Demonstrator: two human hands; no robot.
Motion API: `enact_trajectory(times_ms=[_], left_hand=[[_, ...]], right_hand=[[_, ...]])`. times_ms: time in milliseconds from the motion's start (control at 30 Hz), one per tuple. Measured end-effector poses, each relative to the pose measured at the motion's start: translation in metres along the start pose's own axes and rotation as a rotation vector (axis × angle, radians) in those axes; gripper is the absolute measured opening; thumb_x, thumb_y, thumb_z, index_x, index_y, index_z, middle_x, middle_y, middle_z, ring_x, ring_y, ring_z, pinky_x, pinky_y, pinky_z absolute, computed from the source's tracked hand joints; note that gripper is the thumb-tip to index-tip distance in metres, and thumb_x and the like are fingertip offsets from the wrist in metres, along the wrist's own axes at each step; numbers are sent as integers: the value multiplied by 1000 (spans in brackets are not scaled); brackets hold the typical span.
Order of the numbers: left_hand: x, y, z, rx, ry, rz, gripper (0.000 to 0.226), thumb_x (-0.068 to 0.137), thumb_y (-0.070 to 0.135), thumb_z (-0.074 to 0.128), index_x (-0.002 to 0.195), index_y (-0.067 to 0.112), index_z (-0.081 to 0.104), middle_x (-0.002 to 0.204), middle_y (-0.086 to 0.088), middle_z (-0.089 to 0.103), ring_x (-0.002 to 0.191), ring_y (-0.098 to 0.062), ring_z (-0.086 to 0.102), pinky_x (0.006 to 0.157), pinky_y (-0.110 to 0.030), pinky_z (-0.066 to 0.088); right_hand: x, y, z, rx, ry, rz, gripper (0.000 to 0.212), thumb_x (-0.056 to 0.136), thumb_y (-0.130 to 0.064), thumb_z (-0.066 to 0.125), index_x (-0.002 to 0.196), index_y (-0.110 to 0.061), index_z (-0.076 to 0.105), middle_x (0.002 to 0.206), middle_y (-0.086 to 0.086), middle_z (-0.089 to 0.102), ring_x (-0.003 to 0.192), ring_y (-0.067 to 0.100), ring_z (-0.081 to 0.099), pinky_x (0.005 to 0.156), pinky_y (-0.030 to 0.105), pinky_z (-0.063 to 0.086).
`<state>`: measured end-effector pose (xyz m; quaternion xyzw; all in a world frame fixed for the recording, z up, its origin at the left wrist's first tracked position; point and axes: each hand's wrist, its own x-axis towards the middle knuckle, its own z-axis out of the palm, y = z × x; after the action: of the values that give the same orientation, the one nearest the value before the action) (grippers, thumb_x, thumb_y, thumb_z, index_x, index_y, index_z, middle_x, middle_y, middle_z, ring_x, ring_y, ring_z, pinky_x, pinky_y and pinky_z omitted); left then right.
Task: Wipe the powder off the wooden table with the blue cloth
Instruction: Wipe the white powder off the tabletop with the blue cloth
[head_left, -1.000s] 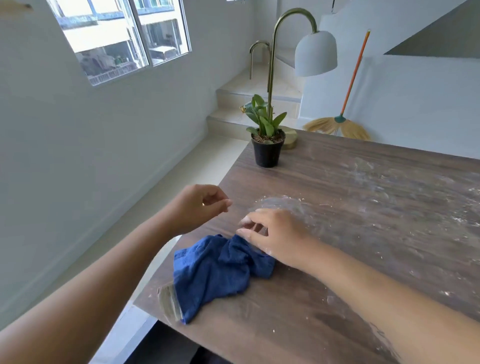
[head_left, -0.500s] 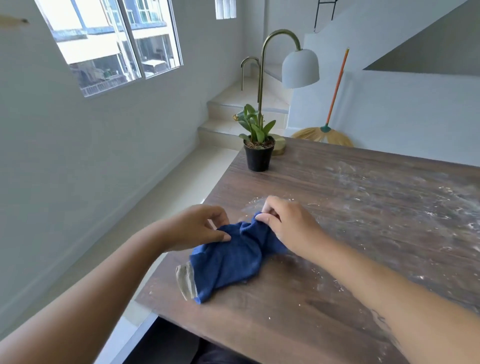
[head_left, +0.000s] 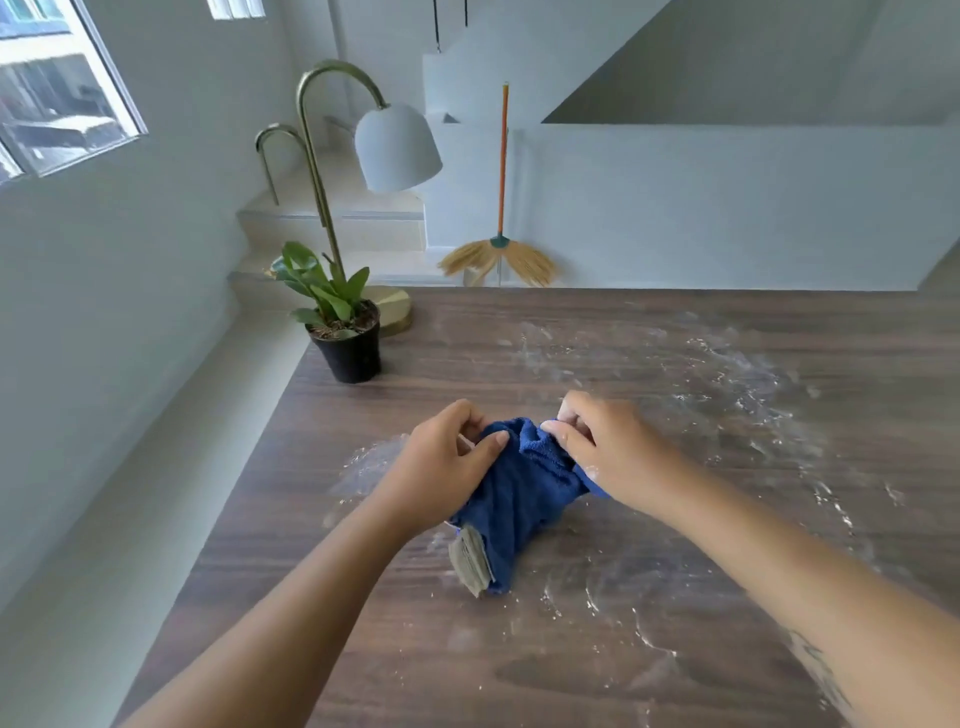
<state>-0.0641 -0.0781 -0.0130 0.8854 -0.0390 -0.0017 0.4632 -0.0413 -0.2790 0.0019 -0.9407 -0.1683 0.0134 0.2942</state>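
Observation:
A crumpled blue cloth (head_left: 519, 499) with a grey label at its near end lies bunched on the wooden table (head_left: 519, 665). My left hand (head_left: 441, 467) grips its left side, thumb curled over the fabric. My right hand (head_left: 608, 447) pinches its upper right edge. White powder (head_left: 727, 405) is smeared in streaks across the table's middle and right, with a patch (head_left: 369, 462) left of the cloth and flecks in front of it.
A potted plant (head_left: 343, 332) in a black pot stands at the table's far left corner, beside a brass lamp (head_left: 395, 150) with a white shade. A broom (head_left: 501, 208) leans on the wall behind the table. The table's left edge drops to the floor.
Both hands took hold of the cloth and carried it from the table's left near corner toward the middle. The view swung right, facing the table squarely.

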Motion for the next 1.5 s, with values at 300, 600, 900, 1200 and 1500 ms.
enact_trajectory(times_ms=[300,600,900,1200,1500], left_hand=[[37,27,30,11,-80,-16,16,91,36,60,85,22,56,74,8,60,62,1,55,49,-11,37],[33,54,64,-185,-92,-26,13,90,34,59,93,22,59,92,-1,66,85,-20,64,69,-36,56],[13,83,80,-412,-151,-54,13,92,23,59,96,11,59,95,-16,68,82,-28,64,79,-47,55],[-12,82,61,-443,-266,47,21,93,29,60,94,9,65,92,-11,72,87,-25,68,83,-38,56],[-36,68,125,140,-143,350,14,94,29,53,102,21,61,104,7,63,100,-10,55,84,-31,45]], right_hand=[[-2,19,-12,70,38,159,43,96,-43,48,67,-13,37,55,-3,38,49,15,33,49,30,25],[-34,33,-39,-3,128,191,29,99,-23,46,73,-12,37,62,0,41,56,17,35,53,32,27],[-78,43,-54,292,243,170,33,91,-47,55,121,-31,56,111,-7,55,97,4,54,81,23,45],[-95,31,-19,241,240,98,57,82,-41,71,131,-36,43,118,-3,48,102,12,54,86,30,48],[-182,80,-35,-382,371,280,44,84,-42,60,126,-33,54,102,-1,47,77,24,55,65,30,43]])
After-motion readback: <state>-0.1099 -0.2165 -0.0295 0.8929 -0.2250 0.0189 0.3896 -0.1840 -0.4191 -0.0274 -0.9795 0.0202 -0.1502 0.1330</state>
